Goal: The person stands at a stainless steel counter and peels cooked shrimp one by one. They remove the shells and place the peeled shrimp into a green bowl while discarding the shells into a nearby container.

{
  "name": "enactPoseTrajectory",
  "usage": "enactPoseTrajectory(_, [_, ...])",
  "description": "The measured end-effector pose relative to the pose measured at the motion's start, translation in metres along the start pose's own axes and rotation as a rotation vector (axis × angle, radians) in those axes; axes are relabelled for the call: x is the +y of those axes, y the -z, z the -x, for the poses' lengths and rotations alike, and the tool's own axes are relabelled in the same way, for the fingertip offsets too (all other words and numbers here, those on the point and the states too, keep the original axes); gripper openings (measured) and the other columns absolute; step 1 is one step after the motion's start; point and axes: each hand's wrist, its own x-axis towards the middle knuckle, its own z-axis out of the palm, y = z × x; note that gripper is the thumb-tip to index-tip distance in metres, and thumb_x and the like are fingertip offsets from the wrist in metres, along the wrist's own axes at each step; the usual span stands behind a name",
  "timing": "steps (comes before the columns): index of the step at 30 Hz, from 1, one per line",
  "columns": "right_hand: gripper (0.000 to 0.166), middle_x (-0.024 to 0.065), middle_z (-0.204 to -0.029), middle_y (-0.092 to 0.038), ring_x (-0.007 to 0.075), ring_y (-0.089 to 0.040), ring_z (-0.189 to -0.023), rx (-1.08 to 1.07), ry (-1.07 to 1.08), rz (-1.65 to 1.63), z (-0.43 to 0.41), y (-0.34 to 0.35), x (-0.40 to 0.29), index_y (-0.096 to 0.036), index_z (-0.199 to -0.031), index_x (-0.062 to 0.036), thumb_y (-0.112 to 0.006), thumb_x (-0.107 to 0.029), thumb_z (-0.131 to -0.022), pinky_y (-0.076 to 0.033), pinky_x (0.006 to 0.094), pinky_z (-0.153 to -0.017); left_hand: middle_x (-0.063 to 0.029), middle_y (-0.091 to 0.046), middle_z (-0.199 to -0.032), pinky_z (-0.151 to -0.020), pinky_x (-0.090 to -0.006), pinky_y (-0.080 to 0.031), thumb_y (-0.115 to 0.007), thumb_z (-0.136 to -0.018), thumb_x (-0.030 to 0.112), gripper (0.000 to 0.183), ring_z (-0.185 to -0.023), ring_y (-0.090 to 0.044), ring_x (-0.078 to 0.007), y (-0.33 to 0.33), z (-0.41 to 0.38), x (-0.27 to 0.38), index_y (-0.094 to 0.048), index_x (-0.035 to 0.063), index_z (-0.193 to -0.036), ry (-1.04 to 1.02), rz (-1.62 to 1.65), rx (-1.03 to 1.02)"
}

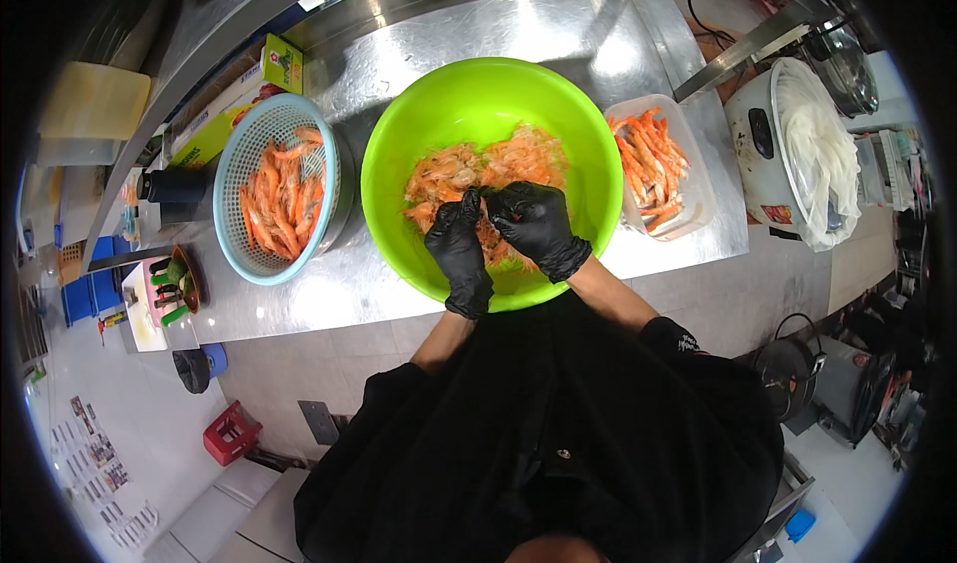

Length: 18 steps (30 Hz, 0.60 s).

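My left hand [457, 245] and my right hand [534, 219], both in black gloves, meet over a lime-green plastic basin [486, 88]. Their fingertips pinch a shrimp [484, 210], mostly hidden by the gloves. Beneath them, a heap of orange shrimp shells and heads [448, 171] lies in the basin. To the left, whole cooked shrimp [280, 200] fill part of a light-blue plastic colander [228, 182], which sits in another vessel. At the right, peeled shrimp [649, 156] lie in a clear plastic container [695, 197], close against the basin.
Everything stands on a stainless steel table [314, 309] under a metal shelf frame [187, 77]. A green-and-white cling film box [239, 100] and a dark bottle [176, 185] are behind the colander. Knives [164, 290] lie at the left end. A large pot with cloth [762, 137] stands right.
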Motion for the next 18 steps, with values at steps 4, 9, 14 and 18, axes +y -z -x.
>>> enactPoseTrajectory(4, [0.013, 0.0094, -0.074, -0.065, 0.0268, -0.063, -0.063, 0.042, -0.023, 0.01, -0.004, 0.0, -0.013, -0.07, -0.089, -0.0064, -0.065, -0.01, -0.078, -0.049, 0.0346, -0.055, -0.0057, -0.067, -0.089, -0.077, -0.0256, -0.049, -0.061, -0.084, -0.005, 0.017, -0.082, -0.061, -0.0131, -0.01, 0.002, 0.01, -0.068, -0.0045, -0.099, 0.066, 0.002, 0.076])
enactPoseTrajectory(9, [0.018, 0.0092, -0.072, -0.064, 0.026, -0.062, -0.06, -0.015, -0.04, 0.189, 0.001, 0.006, -0.014, -0.07, -0.093, -0.0066, -0.067, -0.012, -0.076, -0.048, 0.0354, -0.053, -0.0072, -0.068, -0.089, -0.078, -0.0261, -0.05, -0.06, -0.083, -0.008, 0.014, -0.083, -0.063, -0.0137, -0.006, -0.002, 0.009, -0.068, -0.0066, -0.094, 0.034, -0.101, -0.004])
enactPoseTrajectory(14, [0.022, 0.0096, -0.075, -0.065, 0.0254, -0.063, -0.062, -0.103, 0.11, 0.058, -0.002, 0.019, -0.003, -0.07, -0.093, -0.0067, -0.071, -0.014, -0.072, -0.05, 0.0358, -0.055, -0.0053, -0.068, -0.082, -0.067, -0.024, -0.046, -0.06, -0.083, -0.008, 0.017, -0.073, -0.06, -0.0107, 0.001, -0.003, 0.002, -0.069, -0.0055, -0.097, -0.173, -0.211, -0.081])
enactPoseTrajectory(18, [0.018, 0.0086, -0.077, -0.066, 0.0264, -0.064, -0.065, -0.085, 0.098, 0.024, 0.004, 0.01, 0.004, -0.07, -0.088, -0.0096, -0.071, -0.017, -0.072, -0.05, 0.0358, -0.055, -0.0056, -0.068, -0.081, -0.071, -0.0251, -0.048, -0.064, -0.079, -0.01, 0.013, -0.075, -0.06, -0.0111, 0.001, -0.001, -0.001, -0.069, -0.0044, -0.09, -0.136, -0.185, -0.038])
